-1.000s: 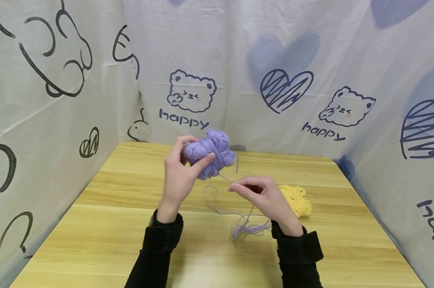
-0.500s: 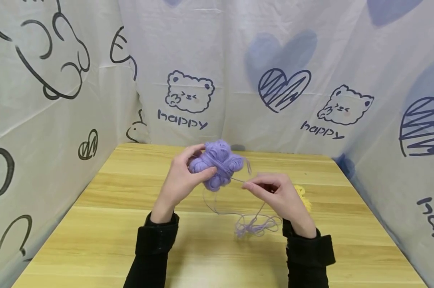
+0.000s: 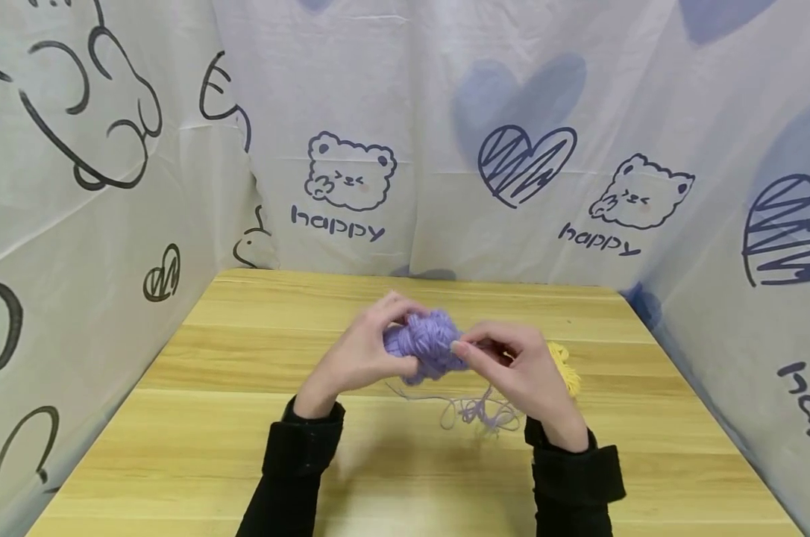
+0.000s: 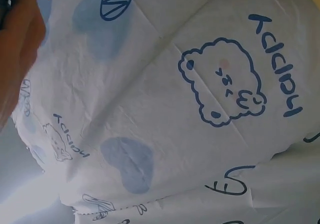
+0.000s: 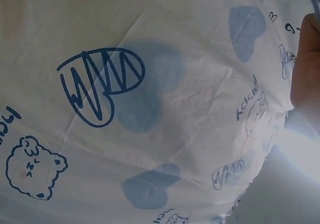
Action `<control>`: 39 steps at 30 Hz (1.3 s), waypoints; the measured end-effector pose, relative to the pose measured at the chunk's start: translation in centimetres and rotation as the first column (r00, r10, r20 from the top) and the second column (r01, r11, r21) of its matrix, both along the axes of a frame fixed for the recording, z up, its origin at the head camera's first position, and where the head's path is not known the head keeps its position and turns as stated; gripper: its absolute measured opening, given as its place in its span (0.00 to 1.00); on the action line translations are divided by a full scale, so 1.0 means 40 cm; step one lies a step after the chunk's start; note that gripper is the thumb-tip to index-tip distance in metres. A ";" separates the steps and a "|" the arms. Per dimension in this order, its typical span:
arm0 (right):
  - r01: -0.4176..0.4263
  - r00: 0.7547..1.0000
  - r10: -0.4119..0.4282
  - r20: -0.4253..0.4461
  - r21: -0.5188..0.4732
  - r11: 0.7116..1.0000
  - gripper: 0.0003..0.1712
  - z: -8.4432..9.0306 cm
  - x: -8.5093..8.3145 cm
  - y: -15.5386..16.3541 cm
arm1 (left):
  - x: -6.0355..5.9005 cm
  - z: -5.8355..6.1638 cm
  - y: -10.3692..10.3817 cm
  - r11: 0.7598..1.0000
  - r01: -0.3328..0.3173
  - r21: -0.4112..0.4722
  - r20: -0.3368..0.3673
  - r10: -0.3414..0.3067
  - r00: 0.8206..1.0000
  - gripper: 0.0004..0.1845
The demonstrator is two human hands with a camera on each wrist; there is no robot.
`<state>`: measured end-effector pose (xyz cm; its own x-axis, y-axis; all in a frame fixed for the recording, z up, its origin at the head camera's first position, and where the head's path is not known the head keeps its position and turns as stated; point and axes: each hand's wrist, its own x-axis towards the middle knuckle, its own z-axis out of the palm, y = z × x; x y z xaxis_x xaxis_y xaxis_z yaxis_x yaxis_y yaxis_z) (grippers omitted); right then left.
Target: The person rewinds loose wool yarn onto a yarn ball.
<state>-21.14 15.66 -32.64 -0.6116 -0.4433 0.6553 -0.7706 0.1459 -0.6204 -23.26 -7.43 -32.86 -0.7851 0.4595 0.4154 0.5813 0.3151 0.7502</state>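
Observation:
In the head view my left hand (image 3: 365, 349) grips a ball of purple yarn (image 3: 430, 344) over the middle of the table, thumb at the front and fingers behind. My right hand (image 3: 522, 365) is at the ball's right side, thumb and forefinger pinching a purple strand close against it. Below, a loose tangle of purple yarn (image 3: 475, 412) lies on the wood, with a thin strand trailing left under the ball. The wrist views show only an edge of the left hand (image 4: 17, 49) and of the right hand (image 5: 306, 67).
A ball of yellow yarn (image 3: 563, 367) rests on the table behind the right hand, partly covered by it. The wooden table (image 3: 177, 462) is bounded by white curtains (image 3: 432, 89) printed with bears and hearts at the back and both sides.
The purple ball has come lower and to the right, and has turned in the left hand. The right hand moved right with the strand, and the gap between hand and ball has closed.

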 end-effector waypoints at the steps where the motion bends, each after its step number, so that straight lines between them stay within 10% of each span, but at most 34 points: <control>1: 0.000 1.000 0.000 0.010 -0.023 1.000 0.10 0.000 -0.001 0.006 | -0.001 -0.002 -0.003 0.998 0.070 0.002 -0.021 -0.070 0.997 0.30; 7: -0.041 0.993 0.055 0.103 -0.128 0.991 0.10 0.000 -0.009 0.018 | -0.001 -0.002 -0.012 0.879 0.460 0.124 -0.010 -0.463 0.887 0.27; 11: -0.037 0.979 0.071 0.192 -0.176 0.984 0.05 -0.007 -0.019 -0.003 | 0.011 0.003 -0.022 0.805 0.516 0.294 0.011 -0.542 0.840 0.28; 19: 0.012 0.984 0.022 0.179 -0.185 0.983 0.06 -0.044 -0.048 -0.071 | 0.037 0.023 -0.035 0.774 0.274 0.571 0.117 -0.407 0.906 0.34; 25: -0.019 0.964 0.033 0.265 -0.056 0.998 0.08 -0.059 -0.055 -0.106 | 0.025 0.034 -0.029 0.614 0.129 0.778 0.102 -0.327 0.939 0.29; 30: -0.131 0.935 0.118 0.334 0.016 0.991 0.13 -0.058 -0.057 -0.104 | 0.014 0.041 -0.038 0.532 -0.050 0.845 0.124 -0.106 0.987 0.26; 35: -0.145 0.928 0.112 0.355 0.066 0.987 0.09 -0.048 -0.047 -0.081 | 0.009 0.042 -0.053 0.555 -0.202 0.807 0.164 0.118 0.979 0.25; 39: -0.129 0.930 0.099 0.355 0.061 0.990 0.06 -0.030 -0.027 -0.052 | 0.006 0.040 -0.057 0.645 -0.223 0.731 0.152 0.166 0.974 0.26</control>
<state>-22.22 13.59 -33.83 -0.7374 -0.5668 0.3674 -0.5212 0.1315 -0.8432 -23.02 -9.72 -31.25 -0.8580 -0.1439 0.4931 0.5136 -0.2603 0.8176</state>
